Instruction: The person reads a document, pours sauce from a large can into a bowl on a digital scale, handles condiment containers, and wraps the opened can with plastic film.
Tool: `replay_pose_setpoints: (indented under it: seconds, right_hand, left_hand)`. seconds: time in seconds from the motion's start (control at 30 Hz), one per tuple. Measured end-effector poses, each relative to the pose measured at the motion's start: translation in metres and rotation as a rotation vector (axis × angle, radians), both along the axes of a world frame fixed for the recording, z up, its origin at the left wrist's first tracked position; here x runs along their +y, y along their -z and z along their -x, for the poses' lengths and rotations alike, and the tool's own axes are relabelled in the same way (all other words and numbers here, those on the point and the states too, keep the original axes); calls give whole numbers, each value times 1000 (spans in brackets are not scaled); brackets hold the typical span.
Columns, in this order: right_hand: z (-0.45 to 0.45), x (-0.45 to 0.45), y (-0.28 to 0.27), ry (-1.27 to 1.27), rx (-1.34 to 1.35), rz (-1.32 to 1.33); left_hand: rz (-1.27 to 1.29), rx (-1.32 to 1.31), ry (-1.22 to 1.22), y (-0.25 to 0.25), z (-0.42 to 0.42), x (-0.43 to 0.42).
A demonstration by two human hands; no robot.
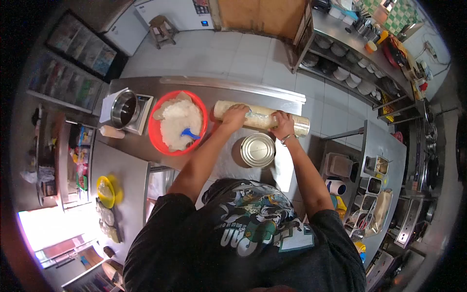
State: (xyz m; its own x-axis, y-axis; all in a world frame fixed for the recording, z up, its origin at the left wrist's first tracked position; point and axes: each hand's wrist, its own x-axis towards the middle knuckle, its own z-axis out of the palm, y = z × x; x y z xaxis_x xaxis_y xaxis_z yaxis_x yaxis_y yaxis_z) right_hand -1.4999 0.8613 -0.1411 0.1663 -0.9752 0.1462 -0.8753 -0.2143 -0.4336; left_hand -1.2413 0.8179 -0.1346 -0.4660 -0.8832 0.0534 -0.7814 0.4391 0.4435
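Observation:
A long, thick roll of plastic wrap (pixel 261 118) lies crosswise on the steel table. My left hand (pixel 235 117) grips its left half from above, fingers curled over it. My right hand (pixel 282 125), with a bracelet at the wrist, is closed around its right half. Just below the roll, close to my right hand, stands a large round tin can (pixel 258 150) with a ridged metal end facing up. Left of my left hand is a red basin (pixel 153 135) holding white flour-like powder (pixel 182 119) and a blue scoop (pixel 190 134).
At the table's left, a metal bowl (pixel 116 111) with dark contents sits on a scale (pixel 145 114). A side counter (pixel 127 170) holds a yellow plate (pixel 112 191). Another steel counter (pixel 389 141) with metal containers is at right. Shelving with bowls (pixel 341 74) stands at upper right.

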Motion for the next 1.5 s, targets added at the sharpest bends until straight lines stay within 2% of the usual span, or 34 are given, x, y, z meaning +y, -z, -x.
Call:
replay_pose_setpoints:
  seconds: [0.1,0.23,0.4,0.53,0.63,0.7,0.8,0.87,0.97,1.03,1.1,1.17,1.2,1.27,1.3,1.37,1.47,1.5]
  right_hand:
    - [-11,-4,0,-40,125,5]
    - [-17,-14,10,-71,123,-6]
    - [-18,-19,19,-70,129,3]
    - [-25,-13,1,-26,125,-25]
    - [-41,-6,-32,-2,134,-88]
    - [-48,-12,-27,15,156,-88]
    - [-50,-33,-11,17,172,-124]
    - [-43,-37,-9,0,171,-162]
    - [-26,-35,-15,40,186,-68]
    - [-14,-37,-22,27,335,-130]
    - [0,-53,-4,16,310,-105]
    - [10,-64,-5,-19,117,-322]
    - [16,-64,-4,-23,122,-323]
    - [22,-62,-4,18,-135,-357]
    - [23,-59,-3,15,-131,-358]
    - [17,-41,-33,-107,318,-207]
    - [12,-28,-58,-126,440,-69]
    - [24,-39,-43,-129,441,-65]
  left_hand:
    - [-12,-133,26,12,3,-13]
    - [97,-106,31,13,5,-12]
    - [19,12,-119,26,-4,-25]
    - [-132,37,-281,-13,-5,-26]
    - [-121,145,-295,-15,-11,-27]
    - [-111,484,-334,-12,-15,-29]
    - [-71,608,-319,8,-29,-39]
    - [-44,609,-322,-2,-32,-33]
    - [-24,609,-335,-10,-34,-30]
    - [-33,602,-342,-17,-33,-25]
    - [0,622,-344,-28,-29,-20]
    - [3,630,-374,-35,-28,-19]
    - [3,633,-402,-39,-28,-17]
    - [13,667,-402,-32,-30,-23]
    - [23,698,-396,-29,-31,-25]
    - [15,704,-401,-33,-28,-26]
    - [2,656,-412,-52,-25,-21]
    - [-2,606,-422,-59,-25,-19]
